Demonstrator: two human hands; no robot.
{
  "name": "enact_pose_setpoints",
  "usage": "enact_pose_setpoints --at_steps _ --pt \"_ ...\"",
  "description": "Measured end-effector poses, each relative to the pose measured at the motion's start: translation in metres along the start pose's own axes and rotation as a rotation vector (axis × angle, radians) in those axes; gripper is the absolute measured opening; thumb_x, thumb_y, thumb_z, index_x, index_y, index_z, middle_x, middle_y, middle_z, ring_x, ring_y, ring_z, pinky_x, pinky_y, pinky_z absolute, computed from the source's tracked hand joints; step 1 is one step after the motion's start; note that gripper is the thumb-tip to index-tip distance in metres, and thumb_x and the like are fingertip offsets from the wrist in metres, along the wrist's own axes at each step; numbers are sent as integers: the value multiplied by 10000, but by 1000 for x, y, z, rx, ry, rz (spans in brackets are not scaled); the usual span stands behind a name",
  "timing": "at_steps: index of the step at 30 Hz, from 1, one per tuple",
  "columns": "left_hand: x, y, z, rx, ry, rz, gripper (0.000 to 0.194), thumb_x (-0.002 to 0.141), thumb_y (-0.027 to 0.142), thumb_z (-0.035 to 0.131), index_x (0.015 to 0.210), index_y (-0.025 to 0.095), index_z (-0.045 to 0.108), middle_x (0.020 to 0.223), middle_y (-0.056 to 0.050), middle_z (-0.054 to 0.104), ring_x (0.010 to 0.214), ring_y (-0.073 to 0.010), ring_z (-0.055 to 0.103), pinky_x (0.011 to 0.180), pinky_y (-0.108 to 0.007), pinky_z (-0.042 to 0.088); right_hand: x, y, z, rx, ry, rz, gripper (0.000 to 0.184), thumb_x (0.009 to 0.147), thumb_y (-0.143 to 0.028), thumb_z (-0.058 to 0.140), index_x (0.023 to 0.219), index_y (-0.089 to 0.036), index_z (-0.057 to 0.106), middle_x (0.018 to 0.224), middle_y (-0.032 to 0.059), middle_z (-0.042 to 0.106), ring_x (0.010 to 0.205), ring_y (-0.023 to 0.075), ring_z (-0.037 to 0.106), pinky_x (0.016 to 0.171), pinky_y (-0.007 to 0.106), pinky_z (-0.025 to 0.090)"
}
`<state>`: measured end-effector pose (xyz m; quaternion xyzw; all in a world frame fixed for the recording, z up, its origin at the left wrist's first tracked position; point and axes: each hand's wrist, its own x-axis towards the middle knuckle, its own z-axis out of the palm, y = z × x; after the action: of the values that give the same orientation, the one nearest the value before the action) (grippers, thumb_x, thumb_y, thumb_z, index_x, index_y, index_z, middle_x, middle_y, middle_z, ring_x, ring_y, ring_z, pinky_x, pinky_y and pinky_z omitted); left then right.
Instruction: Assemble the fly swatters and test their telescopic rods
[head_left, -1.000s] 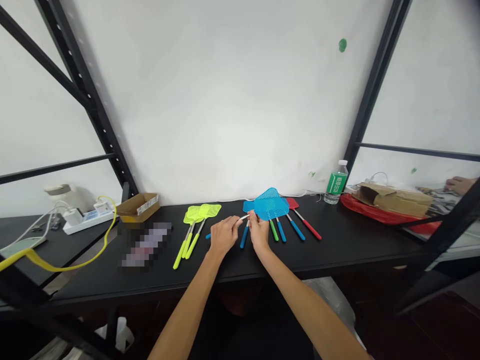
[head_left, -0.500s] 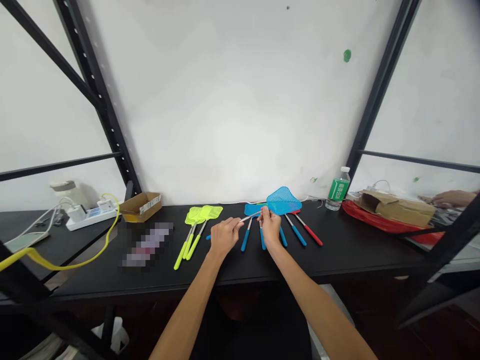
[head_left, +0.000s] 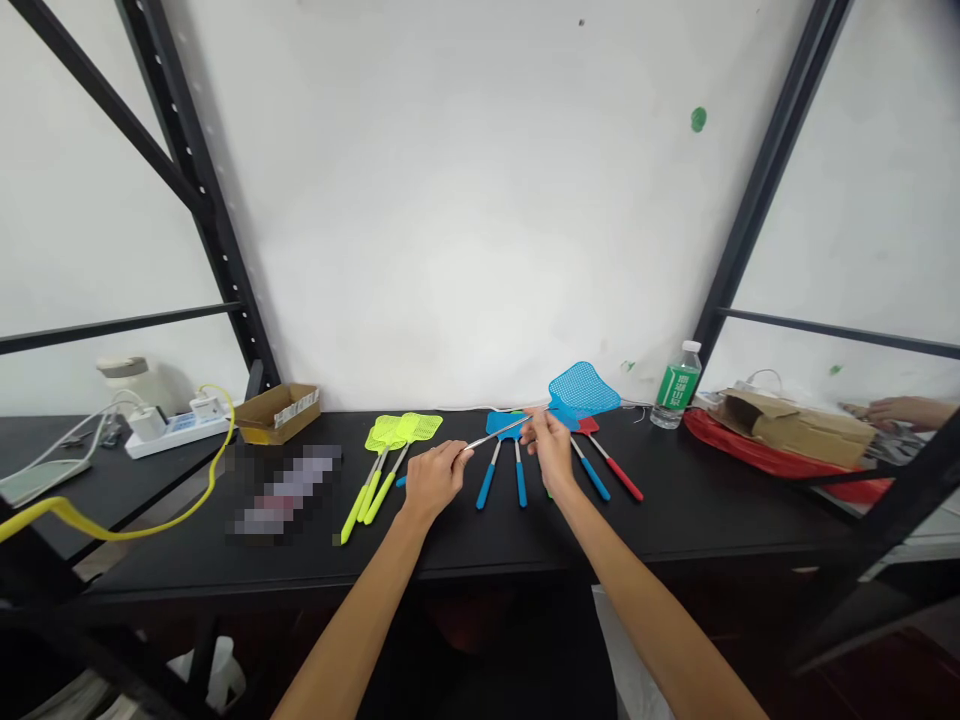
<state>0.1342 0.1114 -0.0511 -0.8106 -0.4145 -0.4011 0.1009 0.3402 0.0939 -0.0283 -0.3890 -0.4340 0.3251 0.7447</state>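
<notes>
My left hand [head_left: 435, 480] is closed round the handle of a blue fly swatter [head_left: 585, 389], and the handle's blue end sticks out past the hand. The swatter's metal rod slants up to my right hand [head_left: 547, 445], whose fingers pinch it near the mesh head. This head is raised at the right, over other swatters. Under and beside the hands, several blue fly swatters [head_left: 521, 484] lie fanned out on the black table. A red fly swatter [head_left: 624, 479] lies at their right. Several yellow-green fly swatters [head_left: 379, 484] overlap left of my left hand.
An open cardboard box [head_left: 279, 412] and a blurred-out item [head_left: 289, 493] are at the left, near a power strip [head_left: 180, 430] and a yellow cable [head_left: 214, 470]. A water bottle [head_left: 676, 385] stands at the right, before cardboard [head_left: 795, 425] on red plastic and another person's hand [head_left: 911, 411].
My hands have moved farther apart along the swatter, and more of the metal rod shows between them. The blue head has shifted right and slightly up.
</notes>
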Motion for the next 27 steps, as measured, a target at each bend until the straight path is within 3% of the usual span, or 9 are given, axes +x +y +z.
enact_pose_setpoints --at_steps 3,7,10,14,19,23,27 --pt "1 2 0 12 -7 18 327 998 396 392 1025 240 678 912 -35 725 784 -155 660 619 -256 366 -11 8 16 -35 -150 67 506 801 -660 599 871 -165 685 686 41 645 531 129 566 416 217 361" --pt "3 0 2 50 -34 34 339 999 406 383 1033 253 684 877 -33 714 752 -149 650 588 -263 351 -12 18 24 -42 -132 90 541 765 -691 615 797 -156 692 658 59 653 535 141 578 409 220 355" --pt "4 -6 2 80 -69 52 352 1002 417 369 1012 260 684 854 -28 710 728 -152 644 562 -266 324 -2 19 14 -20 -38 107 550 743 -703 630 755 -155 679 626 49 635 511 132 558 391 215 333" --pt "5 -10 2 90 -81 66 361 1004 430 357 1000 270 681 848 -21 709 721 -157 642 549 -264 299 16 12 -14 20 101 106 542 712 -702 663 727 -160 652 593 22 599 490 118 530 381 213 311" --pt "7 -7 4 91 -110 86 375 1006 435 341 982 256 670 813 -32 692 686 -161 626 537 -270 276 24 7 -39 -11 98 93 528 697 -691 683 740 -166 646 607 24 611 488 131 538 379 237 312" --pt "8 -5 0 135 -111 80 356 1007 413 339 978 245 651 810 -35 676 691 -171 611 549 -273 290 21 7 -37 18 18 98 518 698 -679 694 774 -168 645 641 25 623 499 133 547 393 238 332" --pt "13 2 1 128 -81 109 323 1001 376 353 1146 256 616 921 -46 687 809 -188 629 618 -275 359 17 9 -28 79 -21 80 488 745 -652 673 813 -169 651 659 20 623 499 117 549 407 222 346"
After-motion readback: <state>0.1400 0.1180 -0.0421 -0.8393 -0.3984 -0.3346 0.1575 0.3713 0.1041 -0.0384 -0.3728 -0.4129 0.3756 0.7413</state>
